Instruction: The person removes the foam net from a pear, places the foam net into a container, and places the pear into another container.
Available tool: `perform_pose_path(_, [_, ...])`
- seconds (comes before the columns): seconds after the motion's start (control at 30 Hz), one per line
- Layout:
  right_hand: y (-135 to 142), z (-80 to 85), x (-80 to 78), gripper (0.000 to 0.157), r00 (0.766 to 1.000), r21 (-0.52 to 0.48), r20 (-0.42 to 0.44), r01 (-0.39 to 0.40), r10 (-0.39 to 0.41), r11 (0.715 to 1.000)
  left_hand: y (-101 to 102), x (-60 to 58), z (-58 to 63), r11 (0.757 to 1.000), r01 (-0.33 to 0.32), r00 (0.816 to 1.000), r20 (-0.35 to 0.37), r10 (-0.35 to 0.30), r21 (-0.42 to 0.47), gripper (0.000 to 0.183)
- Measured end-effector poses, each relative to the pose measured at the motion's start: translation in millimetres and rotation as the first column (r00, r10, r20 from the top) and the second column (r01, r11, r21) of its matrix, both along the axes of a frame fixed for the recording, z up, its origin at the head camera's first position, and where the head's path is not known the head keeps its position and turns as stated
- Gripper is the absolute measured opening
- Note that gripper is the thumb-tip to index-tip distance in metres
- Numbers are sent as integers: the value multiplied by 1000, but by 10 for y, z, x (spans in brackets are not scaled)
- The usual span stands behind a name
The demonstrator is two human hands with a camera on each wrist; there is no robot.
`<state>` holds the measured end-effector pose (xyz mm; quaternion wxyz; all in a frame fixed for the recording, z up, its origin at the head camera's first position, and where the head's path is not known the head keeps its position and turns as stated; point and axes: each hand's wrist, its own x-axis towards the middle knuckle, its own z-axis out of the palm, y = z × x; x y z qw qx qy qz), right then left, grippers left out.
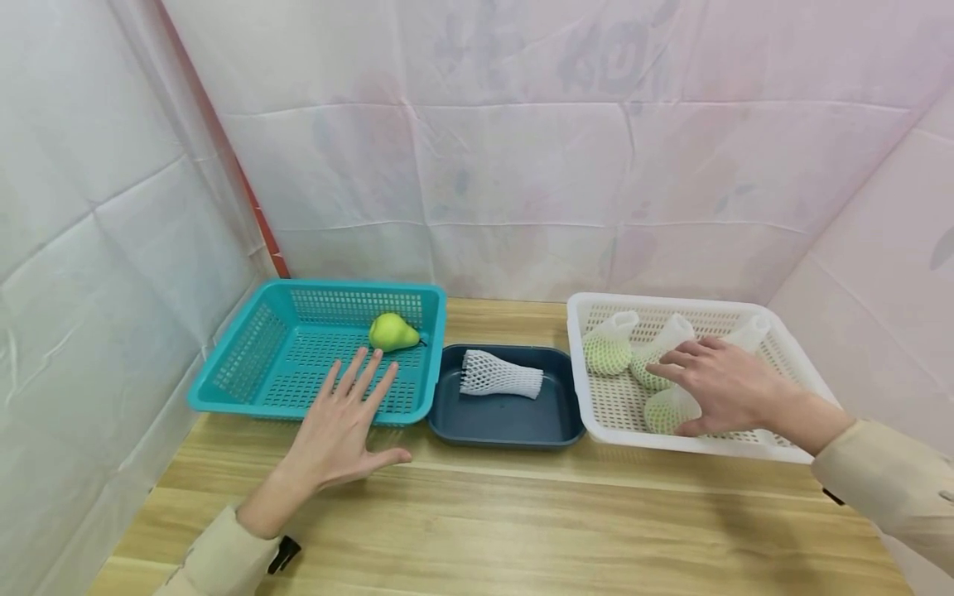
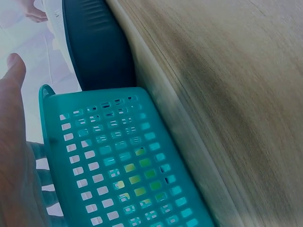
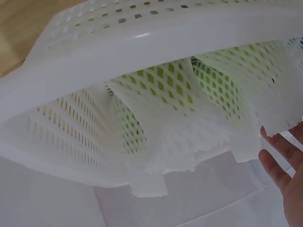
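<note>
My left hand (image 1: 339,434) hovers at the front rim of the teal basket (image 1: 283,410), fingers straight and spread, holding nothing. Inside that basket lies one bare green pear (image 1: 391,331), just beyond the fingertips. Over the white basket (image 1: 671,303) reaches my right hand (image 1: 726,385), its fingers loosely bent and apart. Below and around it sit several green fruits in white foam nets (image 1: 607,354), partly covered by the hand in the head view. The right wrist view shows the fingers (image 3: 274,170) beside the end of one foam net (image 3: 274,109).
Between the baskets stands a dark blue tray (image 1: 507,432) with an empty white foam net (image 1: 499,377) in it. All three containers rest on a wooden table (image 1: 522,521). Pale cloth (image 1: 514,165) hangs behind and at both sides.
</note>
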<state>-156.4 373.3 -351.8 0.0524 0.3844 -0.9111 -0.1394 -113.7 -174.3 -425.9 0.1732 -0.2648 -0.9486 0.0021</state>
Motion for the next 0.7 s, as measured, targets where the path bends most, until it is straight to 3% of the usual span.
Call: perform_pose_path(0.7, [455,-122,-46,106,986,-93,43,165,-162,982,-21,9,-37,1000,-13,1000,0,13,-7,121])
